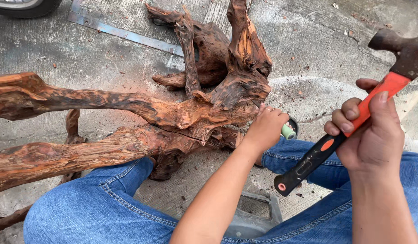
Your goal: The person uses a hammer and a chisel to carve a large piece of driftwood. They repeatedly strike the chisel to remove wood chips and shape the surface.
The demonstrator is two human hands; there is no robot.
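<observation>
Driftwood root (173,122): a large, gnarled, reddish-brown piece is seen lying on the concrete floor (317,58), spread from the left edge to the centre of the view, with upright prongs rising at the top centre. Its lower limb is extended over the person's left knee.
Left hand (267,129): the grip is closed around a chisel-like tool with a green handle (288,132); only the handle's butt end is shown past the fist. The tool's tip is hidden by the hand, which is pressed against the right end of the root.
Right hand (372,135): the grip is closed firmly around the handle of a hammer, fingers wrapped over and thumb laid along the shaft.
Hammer (353,113): an orange and black handle is noted, with a dark, rusty head at the upper right. It is held raised and tilted, well apart from the green-handled tool.
Legs: blue jeans (100,203) are worn; the knees are spread to either side of the left forearm.
Floor: wood chips and dust are scattered about the root.
Metal strip (127,34): a flat bar is laid on the floor behind the root, at the upper left.
Grey object (258,217): a grey plastic item is seen between the legs; its kind cannot be told.
</observation>
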